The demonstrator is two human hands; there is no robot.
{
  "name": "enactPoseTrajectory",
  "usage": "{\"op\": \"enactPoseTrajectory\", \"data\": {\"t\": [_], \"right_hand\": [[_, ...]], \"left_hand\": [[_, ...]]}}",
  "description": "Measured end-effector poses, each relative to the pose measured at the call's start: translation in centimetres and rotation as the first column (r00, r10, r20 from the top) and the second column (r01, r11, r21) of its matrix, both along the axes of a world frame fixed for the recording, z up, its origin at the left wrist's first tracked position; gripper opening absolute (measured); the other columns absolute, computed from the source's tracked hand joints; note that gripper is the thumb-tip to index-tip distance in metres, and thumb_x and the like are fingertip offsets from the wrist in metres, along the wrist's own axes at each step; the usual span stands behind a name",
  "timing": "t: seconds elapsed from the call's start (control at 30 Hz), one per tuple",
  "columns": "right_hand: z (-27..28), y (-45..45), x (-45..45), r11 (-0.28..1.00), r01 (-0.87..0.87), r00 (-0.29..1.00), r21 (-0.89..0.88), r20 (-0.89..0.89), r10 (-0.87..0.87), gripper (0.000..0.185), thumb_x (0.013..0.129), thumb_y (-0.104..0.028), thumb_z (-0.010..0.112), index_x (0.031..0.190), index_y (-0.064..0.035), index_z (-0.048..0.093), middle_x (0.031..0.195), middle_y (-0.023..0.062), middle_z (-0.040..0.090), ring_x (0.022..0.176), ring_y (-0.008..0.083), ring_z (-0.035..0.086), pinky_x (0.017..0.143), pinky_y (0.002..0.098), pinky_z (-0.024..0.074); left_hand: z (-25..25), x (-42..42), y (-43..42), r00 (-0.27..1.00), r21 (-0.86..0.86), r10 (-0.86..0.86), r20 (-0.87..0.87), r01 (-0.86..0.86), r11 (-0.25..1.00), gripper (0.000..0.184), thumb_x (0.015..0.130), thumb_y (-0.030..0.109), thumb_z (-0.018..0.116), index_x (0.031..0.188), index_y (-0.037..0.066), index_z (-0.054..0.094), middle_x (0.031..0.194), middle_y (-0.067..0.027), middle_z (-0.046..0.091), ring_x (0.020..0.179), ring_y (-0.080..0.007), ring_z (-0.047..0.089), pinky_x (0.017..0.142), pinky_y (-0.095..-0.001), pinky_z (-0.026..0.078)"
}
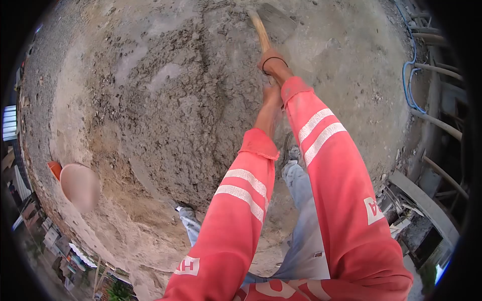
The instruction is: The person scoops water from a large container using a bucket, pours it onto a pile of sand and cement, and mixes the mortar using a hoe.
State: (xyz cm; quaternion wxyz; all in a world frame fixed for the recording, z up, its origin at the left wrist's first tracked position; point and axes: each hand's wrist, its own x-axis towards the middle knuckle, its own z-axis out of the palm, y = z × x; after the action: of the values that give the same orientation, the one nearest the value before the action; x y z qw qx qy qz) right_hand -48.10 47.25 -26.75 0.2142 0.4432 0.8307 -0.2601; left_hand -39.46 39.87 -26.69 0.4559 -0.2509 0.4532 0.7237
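Across ground (351, 110), wet mix (175, 130) spread but lumpy, seemingly part blended, smoothness lacking. Right hand (273, 64) closed round shovel handle (260, 31); left hand (271, 94) just behind, fingers hidden, grip unclear.

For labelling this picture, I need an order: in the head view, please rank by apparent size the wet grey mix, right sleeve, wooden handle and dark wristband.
1. Wet grey mix
2. Right sleeve, though close to the camera
3. Wooden handle, visible part only
4. Dark wristband
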Motion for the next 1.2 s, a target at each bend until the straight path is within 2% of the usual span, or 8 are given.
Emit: {"op": "enactPoseTrajectory", "data": {"t": [0.2,0.37,0.5,0.6,0.7,0.8,0.93,1.2], "right_hand": [[-2.6,-6.3,8.9,0.992,-0.107,0.97,-0.073,0.211,0.12,0.087,0.078,-0.033,0.078,0.136,0.0137,0.033,0.123,0.0286,0.061,0.114,0.0366,0.063,0.09,0.0431,0.0557],[5.8,-17.5,12.3,0.866,0.224,0.969,-0.447,0.198,-0.148,0.044,0.084,-0.015,0.066,0.113,0.0121,0.047,0.082,0.0186,0.066,0.063,0.0235,0.066,0.051,0.0381,0.0518],[7.9,-28.5,15.0,0.612,0.441,0.87,-0.656,0.145,-0.471,0.019,0.086,-0.012,0.063,0.094,0.0032,0.054,0.069,0.0097,0.059,0.055,0.0216,0.061,0.047,0.0369,0.0498],[13.8,-35.9,15.4,0.13,0.607,0.549,-0.784,0.295,-0.782,0.015,0.087,-0.011,0.065,0.093,-0.0015,0.055,0.065,0.0057,0.054,0.052,0.0194,0.057,0.048,0.0363,0.0502],[16.7,-45.0,19.1,0.009,0.662,0.434,-0.749,0.374,-0.82,0.014,0.087,-0.013,0.068,0.091,-0.0078,0.056,0.066,0.0022,0.052,0.052,0.0171,0.053,0.05,0.0346,0.0499],[21.1,-51.7,25.5,-0.129,0.641,0.358,-0.757,0.443,-0.822,0.018,0.086,-0.013,0.07,0.088,-0.0076,0.053,0.062,0.0016,0.05,0.049,0.0162,0.05,0.045,0.0344,0.0457],[25.2,-48.6,28.2,-0.151,0.521,0.391,-0.84,0.393,-0.833,0.02,0.087,-0.014,0.072,0.089,-0.0066,0.053,0.061,0.0012,0.048,0.048,0.0155,0.049,0.044,0.0333,0.0444],[35.2,-12.5,27.3,0.126,0.31,0.621,-0.942,0.1,-0.778,0.017,0.09,-0.009,0.066,0.092,-0.0093,0.049,0.065,-0.0018,0.047,0.049,0.009,0.046,0.044,0.0278,0.0385]], "left_hand": [[5.8,7.0,-8.9,0.993,-0.061,-0.006,0.114,0.013,0.998,0.022,0.095,0.018,0.056,0.105,-0.002,0.059,0.082,-0.0078,0.063,0.06,-0.0157,0.06,0.05,-0.0329,0.047],[10.6,9.3,-21.3,0.982,-0.103,-0.113,0.15,0.129,0.986,0.009,0.088,0.007,0.061,0.091,-0.001,0.058,0.07,-0.0063,0.06,0.053,-0.0178,0.057,0.046,-0.0349,0.046],[17.1,10.0,-33.6,0.975,-0.107,-0.118,0.187,0.14,0.984,0.006,0.088,0.004,0.058,0.09,0.004,0.053,0.067,-0.0006,0.05,0.05,-0.0121,0.049,0.045,-0.0305,0.041],[20.7,13.4,-43.7,0.979,-0.113,-0.191,0.073,0.199,0.974,0.008,0.088,0.003,0.058,0.093,0.004,0.052,0.066,0.0006,0.049,0.051,-0.0111,0.048,0.044,-0.0298,0.04],[25.8,17.8,-53.8,0.906,-0.298,-0.423,-0.03,0.395,0.869,0.011,0.087,0.005,0.059,0.095,0.003,0.052,0.066,0.0,0.051,0.055,-0.0098,0.052,0.046,-0.0294,0.042],[28.9,22.3,-62.6,0.59,-0.662,-0.755,-0.285,0.449,0.6,0.024,0.08,0.013,0.065,0.098,0.002,0.054,0.075,-0.0212,0.061,0.07,-0.0418,0.061,0.065,-0.0468,0.049],[31.2,25.1,-59.5,0.519,-0.795,-0.834,-0.186,0.42,0.438,0.023,0.08,0.014,0.066,0.095,0.002,0.053,0.082,-0.0277,0.062,0.081,-0.0494,0.059,0.069,-0.05,0.049],[42.7,27.5,-26.8,0.697,-0.537,-0.582,-0.42,0.326,0.778,0.036,0.087,0.026,0.068,0.112,0.003,0.057,0.073,-0.0138,0.065,0.066,-0.0324,0.064,0.059,-0.0407,0.047]]}}
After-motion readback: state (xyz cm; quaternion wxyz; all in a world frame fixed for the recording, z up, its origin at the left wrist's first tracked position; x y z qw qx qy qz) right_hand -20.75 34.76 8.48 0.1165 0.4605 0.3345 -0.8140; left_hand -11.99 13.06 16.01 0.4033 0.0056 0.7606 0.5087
